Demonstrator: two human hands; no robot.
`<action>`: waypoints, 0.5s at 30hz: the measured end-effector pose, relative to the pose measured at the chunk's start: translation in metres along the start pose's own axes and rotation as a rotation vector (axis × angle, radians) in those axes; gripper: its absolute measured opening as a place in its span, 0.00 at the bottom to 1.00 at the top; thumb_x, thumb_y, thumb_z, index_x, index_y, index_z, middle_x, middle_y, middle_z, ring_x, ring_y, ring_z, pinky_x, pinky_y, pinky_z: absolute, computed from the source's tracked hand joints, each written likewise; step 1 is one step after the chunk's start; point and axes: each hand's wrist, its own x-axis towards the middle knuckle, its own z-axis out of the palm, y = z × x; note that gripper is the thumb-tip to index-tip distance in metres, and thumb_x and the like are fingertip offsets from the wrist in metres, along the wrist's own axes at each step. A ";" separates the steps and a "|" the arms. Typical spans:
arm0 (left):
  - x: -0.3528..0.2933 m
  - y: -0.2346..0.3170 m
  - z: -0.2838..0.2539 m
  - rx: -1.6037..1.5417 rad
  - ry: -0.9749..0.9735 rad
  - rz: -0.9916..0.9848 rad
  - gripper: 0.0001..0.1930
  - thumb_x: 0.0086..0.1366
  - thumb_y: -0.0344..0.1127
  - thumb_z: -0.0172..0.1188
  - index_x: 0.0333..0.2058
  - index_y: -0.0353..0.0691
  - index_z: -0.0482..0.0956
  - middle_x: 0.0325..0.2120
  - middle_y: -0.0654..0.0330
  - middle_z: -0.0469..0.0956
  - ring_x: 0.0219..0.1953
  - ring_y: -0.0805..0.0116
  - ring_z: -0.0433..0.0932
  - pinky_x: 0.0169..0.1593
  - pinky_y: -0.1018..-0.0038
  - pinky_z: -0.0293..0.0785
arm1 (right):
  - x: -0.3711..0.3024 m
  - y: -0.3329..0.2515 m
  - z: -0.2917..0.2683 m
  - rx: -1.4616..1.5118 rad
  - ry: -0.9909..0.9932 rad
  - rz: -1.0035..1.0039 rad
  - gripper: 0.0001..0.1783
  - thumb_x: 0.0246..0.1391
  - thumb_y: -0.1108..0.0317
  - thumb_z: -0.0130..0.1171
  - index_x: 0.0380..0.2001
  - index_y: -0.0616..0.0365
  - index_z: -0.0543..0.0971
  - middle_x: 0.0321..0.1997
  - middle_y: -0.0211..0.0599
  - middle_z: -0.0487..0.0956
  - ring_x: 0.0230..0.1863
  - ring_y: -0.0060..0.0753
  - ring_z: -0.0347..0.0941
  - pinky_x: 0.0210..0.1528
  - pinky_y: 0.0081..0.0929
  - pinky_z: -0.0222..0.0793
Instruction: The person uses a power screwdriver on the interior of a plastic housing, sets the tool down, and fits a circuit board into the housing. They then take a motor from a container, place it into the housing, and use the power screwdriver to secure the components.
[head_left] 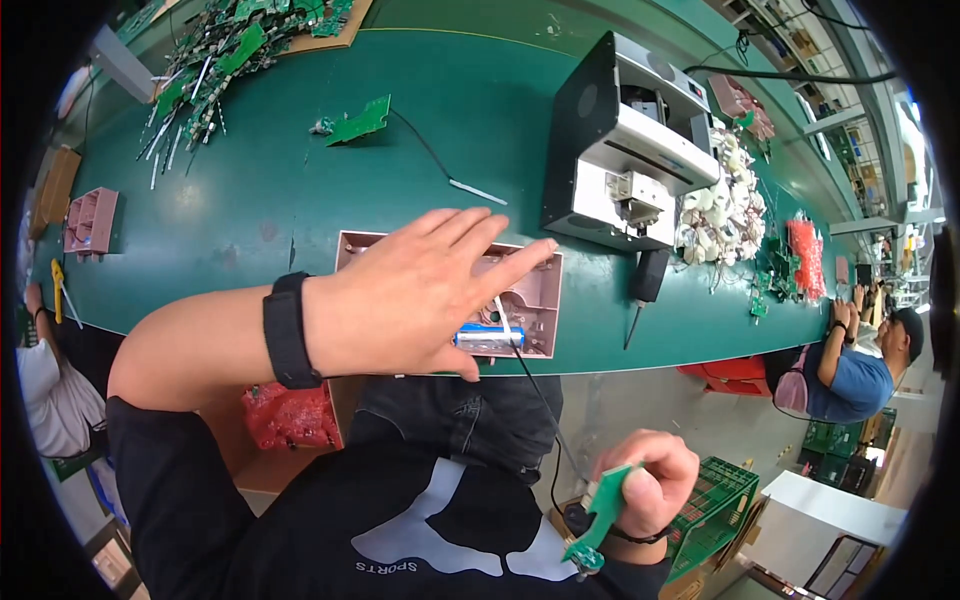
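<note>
My left hand [405,290] is spread flat over a pink plastic housing [543,290] at the table's front edge, hiding much of it. Inside the housing, below the fingers, lies a blue cylindrical cell [490,336]. Lower right, off the table edge, my right hand [655,485] pinches a green circuit board [608,505] between thumb and fingers. From the board a dark cable [545,400] runs up to the housing and ends in a white strip [502,318] near my left forefinger. Whether the left palm presses on the housing I cannot tell.
Another circuit board [360,124] with a cable lies farther back. A black-and-white machine [630,140] stands right, beside a black-handled screwdriver [648,285] and a heap of white parts [722,205]. Piled boards [225,60] fill the far left. A co-worker [870,350] sits at right.
</note>
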 end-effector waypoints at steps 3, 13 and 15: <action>0.003 0.004 0.009 0.030 -0.088 -0.001 0.58 0.45 0.44 0.81 0.73 0.41 0.58 0.62 0.41 0.68 0.63 0.41 0.71 0.66 0.53 0.68 | 0.003 0.000 -0.001 -0.082 -0.007 0.103 0.18 0.58 0.61 0.67 0.27 0.67 0.77 0.21 0.41 0.79 0.17 0.29 0.74 0.20 0.29 0.72; 0.005 0.011 0.007 -0.057 0.077 -0.062 0.55 0.45 0.37 0.78 0.72 0.41 0.60 0.59 0.47 0.71 0.59 0.45 0.73 0.63 0.55 0.70 | -0.014 0.000 -0.015 -0.019 -0.007 0.090 0.19 0.56 0.58 0.68 0.25 0.66 0.79 0.18 0.40 0.79 0.16 0.30 0.76 0.21 0.27 0.74; 0.006 0.011 0.005 -0.050 0.110 -0.063 0.55 0.45 0.37 0.78 0.72 0.40 0.60 0.59 0.47 0.71 0.59 0.46 0.73 0.63 0.55 0.70 | -0.016 0.000 -0.017 -0.029 -0.011 0.102 0.19 0.55 0.58 0.69 0.24 0.66 0.79 0.17 0.40 0.79 0.16 0.30 0.75 0.21 0.26 0.74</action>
